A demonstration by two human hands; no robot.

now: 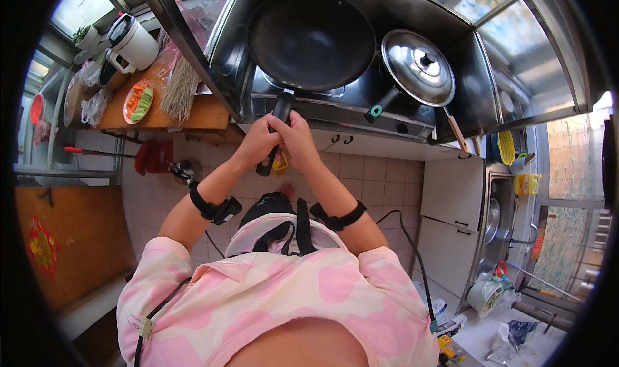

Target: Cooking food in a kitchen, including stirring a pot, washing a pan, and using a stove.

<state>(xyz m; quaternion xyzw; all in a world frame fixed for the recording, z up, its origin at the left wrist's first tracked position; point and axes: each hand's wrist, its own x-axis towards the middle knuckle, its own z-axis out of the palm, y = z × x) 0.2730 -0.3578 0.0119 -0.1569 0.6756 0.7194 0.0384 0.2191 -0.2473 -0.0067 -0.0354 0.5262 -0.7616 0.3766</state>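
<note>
A large black wok [312,40] sits over the left burner of the gas stove [358,113]. Its black handle [283,105] points towards me. Both my left hand [258,143] and my right hand [298,138] are wrapped around this handle at its middle, close together, and the handle's end sticks out below them. The wok's inside looks dark, with no food visible in it. On the right burner stands a smaller pan under a shiny metal lid [418,67] with a black knob. The pan's dark handle [384,104] juts towards the front left.
A wooden counter [169,118] on the left bears a plate of cut orange and green vegetables [138,102], dry noodles [180,89] and a white jug-like appliance [133,43]. A wooden-handled utensil [456,130] projects over the stove's right edge. At right is a metal sink [498,212].
</note>
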